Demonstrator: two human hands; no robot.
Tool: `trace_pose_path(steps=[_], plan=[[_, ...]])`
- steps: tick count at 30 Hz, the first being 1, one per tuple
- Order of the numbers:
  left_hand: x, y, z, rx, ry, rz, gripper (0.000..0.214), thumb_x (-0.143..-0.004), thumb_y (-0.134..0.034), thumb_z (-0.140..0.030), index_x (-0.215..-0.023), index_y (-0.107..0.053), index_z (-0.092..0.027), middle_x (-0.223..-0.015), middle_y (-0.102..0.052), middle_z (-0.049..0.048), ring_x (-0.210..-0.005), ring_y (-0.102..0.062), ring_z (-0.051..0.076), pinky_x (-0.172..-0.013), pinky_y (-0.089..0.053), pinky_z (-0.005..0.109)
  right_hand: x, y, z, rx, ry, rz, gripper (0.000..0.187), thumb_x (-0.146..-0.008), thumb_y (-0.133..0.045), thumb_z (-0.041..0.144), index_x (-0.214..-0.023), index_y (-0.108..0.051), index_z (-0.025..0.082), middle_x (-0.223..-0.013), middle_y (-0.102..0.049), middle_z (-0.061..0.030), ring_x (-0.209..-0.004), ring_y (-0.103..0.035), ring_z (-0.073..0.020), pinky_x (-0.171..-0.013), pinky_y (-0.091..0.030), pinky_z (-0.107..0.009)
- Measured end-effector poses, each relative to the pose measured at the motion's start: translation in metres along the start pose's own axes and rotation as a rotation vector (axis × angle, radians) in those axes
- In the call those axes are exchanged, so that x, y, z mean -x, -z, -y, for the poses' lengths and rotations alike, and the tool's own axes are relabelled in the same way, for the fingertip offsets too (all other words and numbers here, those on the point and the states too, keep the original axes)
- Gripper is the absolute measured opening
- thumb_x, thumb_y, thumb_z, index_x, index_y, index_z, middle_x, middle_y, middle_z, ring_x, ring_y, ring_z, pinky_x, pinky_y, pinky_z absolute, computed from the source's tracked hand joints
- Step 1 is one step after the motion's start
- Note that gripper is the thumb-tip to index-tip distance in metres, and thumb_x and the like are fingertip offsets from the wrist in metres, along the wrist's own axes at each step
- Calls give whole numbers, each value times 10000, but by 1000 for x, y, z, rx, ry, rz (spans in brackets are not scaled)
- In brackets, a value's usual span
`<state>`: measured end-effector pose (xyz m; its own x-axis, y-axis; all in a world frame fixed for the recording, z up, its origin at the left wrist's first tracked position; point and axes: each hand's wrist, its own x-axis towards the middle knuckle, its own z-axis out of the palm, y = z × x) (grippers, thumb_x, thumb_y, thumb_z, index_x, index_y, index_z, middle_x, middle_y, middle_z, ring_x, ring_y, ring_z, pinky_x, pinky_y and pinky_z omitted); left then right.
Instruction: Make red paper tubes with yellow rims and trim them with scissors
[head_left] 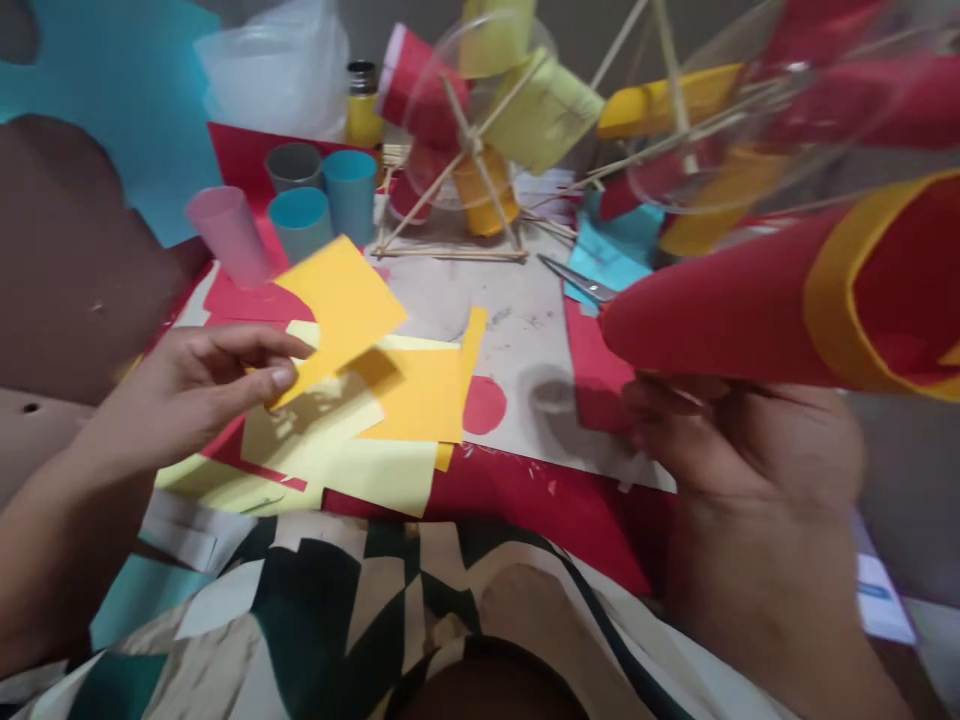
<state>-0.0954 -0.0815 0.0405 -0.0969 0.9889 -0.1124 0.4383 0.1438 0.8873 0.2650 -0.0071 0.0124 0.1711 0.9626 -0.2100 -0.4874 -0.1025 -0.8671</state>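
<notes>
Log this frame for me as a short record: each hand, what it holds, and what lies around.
Left hand: the person's left hand pinches an orange paper square by one corner
Right hand: the person's right hand holds a red paper tube with an orange band at its near rim
Below left hand: pale yellow sheets, another orange sheet
Between hands: red paper circle
Beyond: scissors, stick frame, pink cylinder
Image quality: partly blurred

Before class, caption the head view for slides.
Left hand pinches a yellow paper rectangle; right hand holds a yellow-banded red paper tube.
</notes>
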Motion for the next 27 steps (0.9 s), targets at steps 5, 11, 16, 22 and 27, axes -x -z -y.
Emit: trace_pose_path(steps=[5,11,16,22,27], plan=[[-60,-80,-36,-35,-209,453,214,-844,-685,-317,-1014,-789,-239,-792,-727,33,-685,-666,186,-657,-553,325,-15,0,10,-182,-8,21,327,-558,-630,31,-700,-395,210,-582,-419,92,-411,-326,0,-392,-213,-121],[-123,-149,-40,-180,-337,617,150,-821,-631,-172,-873,-771,-183,-809,-768,37,-784,-708,215,-815,-566,373,-15,-1,8,-151,-109,1,258,-657,-610,57,-662,-398,203,-516,-357,100,-406,-335,-8,-389,-233,-129],[-138,-147,-42,-325,-467,375,234,-836,-678,-215,-1040,-783,-168,-1015,-789,84,-977,-721,275,-961,-549,449,-22,-4,-3,-160,-187,-81,235,-801,-626,98,-667,-458,195,-512,-398,93,-406,-353,-20,-378,-304,-118],[-129,-147,-72,109,-547,495,839,-683,-887,-325,-1447,-542,-301,-1433,-616,43,-1266,-650,299,-961,-573,373,-25,-2,-21,-173,-283,-56,106,-813,-700,148,-779,-606,184,-579,-528,76,-434,-445,-35,-368,-372,-124],[-135,-171,-85,126,-459,482,750,-668,-892,-306,-1352,-589,-263,-1328,-654,46,-1350,-590,378,-944,-577,441,-28,-2,-26,-155,-313,-13,127,-789,-743,163,-805,-621,195,-668,-596,67,-455,-449,-29,-372,-379,-135]])
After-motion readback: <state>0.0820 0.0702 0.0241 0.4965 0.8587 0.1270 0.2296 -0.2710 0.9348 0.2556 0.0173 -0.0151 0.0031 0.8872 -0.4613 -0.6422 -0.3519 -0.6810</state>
